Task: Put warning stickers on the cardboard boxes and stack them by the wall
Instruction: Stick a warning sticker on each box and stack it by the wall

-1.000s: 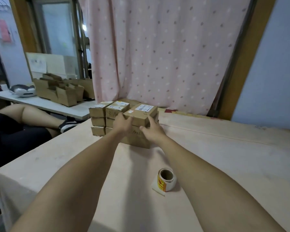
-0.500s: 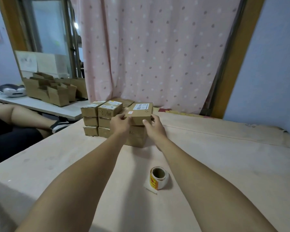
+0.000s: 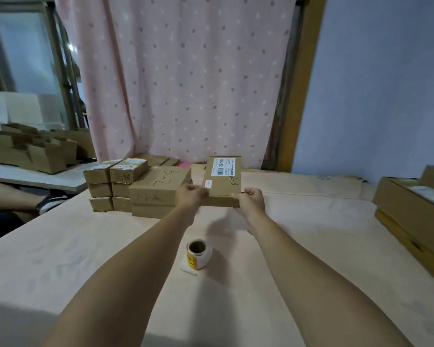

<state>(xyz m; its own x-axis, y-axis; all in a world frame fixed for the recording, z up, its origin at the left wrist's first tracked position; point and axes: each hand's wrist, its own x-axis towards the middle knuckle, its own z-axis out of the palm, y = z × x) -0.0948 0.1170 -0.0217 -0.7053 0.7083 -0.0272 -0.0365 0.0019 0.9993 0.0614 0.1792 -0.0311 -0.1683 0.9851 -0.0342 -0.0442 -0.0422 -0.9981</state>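
1. Flat brown cardboard box with a white shipping label is being held just above the pale pink table, just right of the stack of brown cardboard boxes.
2. Its near edge is being gripped at both corners: the near-left corner is being pinched by the left hand, and the near-right by the right hand, fingers curled on the card.
3. The long axis is being pointed away from the body, toward the pink dotted curtain. The box is lying ahead of both hands, neither nearer.
4. The white roll of yellow-and-red stickers is being left upright on the table, nearer the body, between the forearms, closer to the left.
5. Judgement: one hand is being needed free for the roll, so the box is likely being set down first.
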